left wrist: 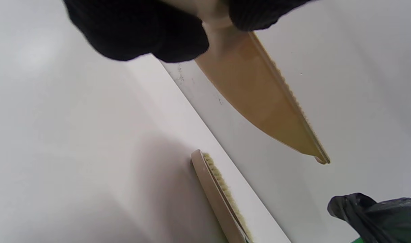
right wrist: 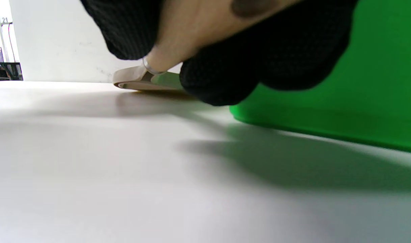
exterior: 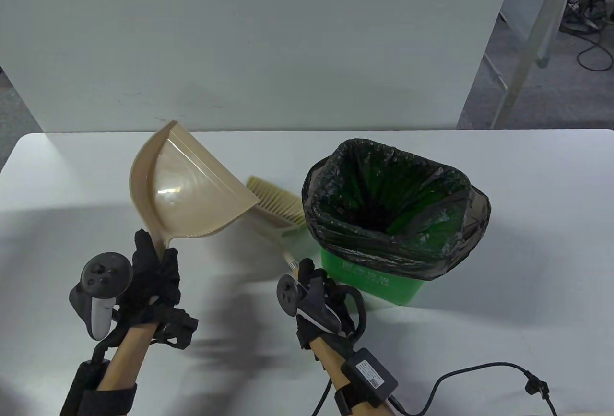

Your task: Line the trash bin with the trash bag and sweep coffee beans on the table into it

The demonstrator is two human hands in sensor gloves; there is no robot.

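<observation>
The black trash bag is already lining the green bin, no beans are showing, left hand fingers are gripping the raised dustpan, right hand fingers are curling round the brush handle on the worktop.

I'm working in what looks like an office or lab workspace. My white table stands against a plain white partition panel. Past its right edge I see grey carpet floor, the pale leg of another desk, and a tangle of black cables on the floor.
</observation>
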